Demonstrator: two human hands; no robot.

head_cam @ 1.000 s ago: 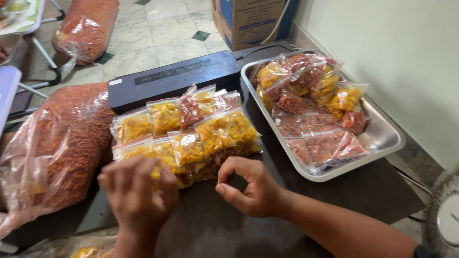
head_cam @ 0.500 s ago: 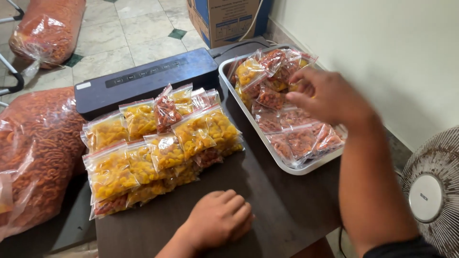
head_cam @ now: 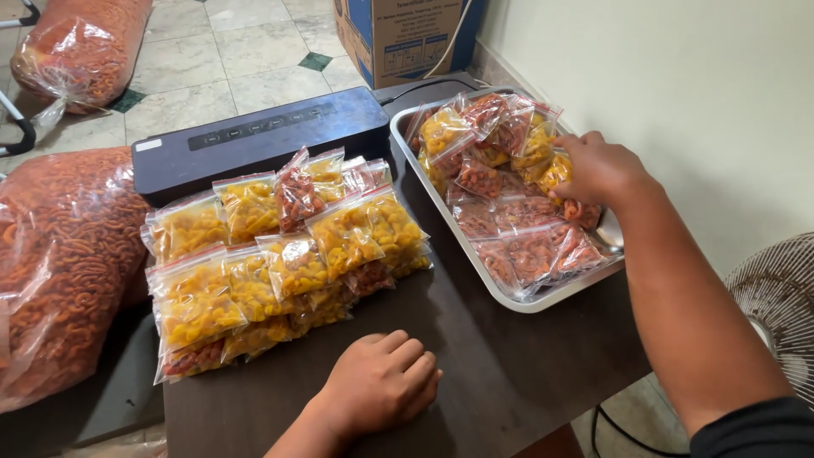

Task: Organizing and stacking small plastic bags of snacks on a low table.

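Now right hand (head_cam: pixel 598 168) fingers (head_cam: pixel 566 192) on tray packets (head_cam: pixel 517 182).

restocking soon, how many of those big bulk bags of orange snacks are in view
2. One big bulk bag lies at the left edge beside the small packets; the other bulk bag sits on the tiled floor, top left. Both are cut off by the frame, so more may be hidden.

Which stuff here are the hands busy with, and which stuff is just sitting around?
In use:
- right hand on the small snack bags in the metal tray
- left hand flat on the dark table, near the rows of yellow snack bags

Just lying about:
- black sealing machine
- big sacks of snacks
- cardboard box
- fan
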